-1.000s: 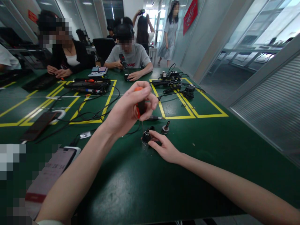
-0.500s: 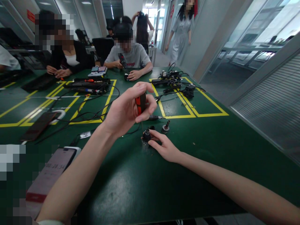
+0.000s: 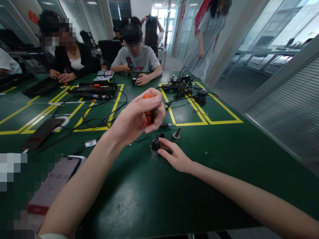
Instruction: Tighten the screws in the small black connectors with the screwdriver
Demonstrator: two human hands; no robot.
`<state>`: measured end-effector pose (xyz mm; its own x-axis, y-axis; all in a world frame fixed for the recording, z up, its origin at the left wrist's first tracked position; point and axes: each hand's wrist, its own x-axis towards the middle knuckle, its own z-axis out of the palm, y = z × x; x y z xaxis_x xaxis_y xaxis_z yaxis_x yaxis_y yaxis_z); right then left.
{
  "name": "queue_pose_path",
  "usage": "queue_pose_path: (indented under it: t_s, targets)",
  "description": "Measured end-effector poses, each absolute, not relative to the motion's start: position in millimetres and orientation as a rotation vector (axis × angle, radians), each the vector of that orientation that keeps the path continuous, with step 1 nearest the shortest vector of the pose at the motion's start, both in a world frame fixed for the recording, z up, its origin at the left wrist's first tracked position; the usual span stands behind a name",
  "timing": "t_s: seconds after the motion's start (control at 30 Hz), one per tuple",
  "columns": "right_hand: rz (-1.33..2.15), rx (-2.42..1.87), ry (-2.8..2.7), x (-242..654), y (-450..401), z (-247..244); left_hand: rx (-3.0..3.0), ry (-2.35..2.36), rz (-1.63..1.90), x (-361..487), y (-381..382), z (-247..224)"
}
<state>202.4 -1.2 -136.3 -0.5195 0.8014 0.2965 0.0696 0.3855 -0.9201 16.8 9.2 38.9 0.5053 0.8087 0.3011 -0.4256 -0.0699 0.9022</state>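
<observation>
My left hand [image 3: 139, 111] is wrapped around the orange and black handle of a screwdriver [image 3: 149, 116]. Its thin shaft points down toward a small black stepped round part [image 3: 156, 144]; whether the tip touches anything there I cannot tell. That part stands upright on the table, its lower end shiny. My right hand [image 3: 175, 156] grips it from the right between thumb and fingers. Just beyond my right fingers is a small metal piece with a round base and a stem [image 3: 176, 134]. A dark pen-like tool [image 3: 165, 125] lies behind my hands.
The green table [image 3: 211, 189] carries yellow tape outlines. A phone [image 3: 56, 186] lies by my left forearm, a second phone [image 3: 41, 132] farther off. Cables and black devices [image 3: 183, 87] lie at the back right, a tool tray [image 3: 96, 90] back left. Two people sit opposite.
My left hand has turned the screwdriver handle, its fingers closing more and the orange top now showing. My right hand and the black part stay put. A walking person in the background has come nearer.
</observation>
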Motion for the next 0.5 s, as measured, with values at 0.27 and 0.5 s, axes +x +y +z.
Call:
queue_pose_path:
  t_s: [0.27, 0.5]
  targets:
    - [1.194, -0.737, -1.861, 203.8, -0.8, -138.1, 1.191, 0.433, 1.019, 13.9, 11.8, 43.8]
    - [1.210, -0.752, -1.863, 203.4, -1.0, -137.8, 1.165, 0.436, 1.003, 16.5, 8.7, 42.7]
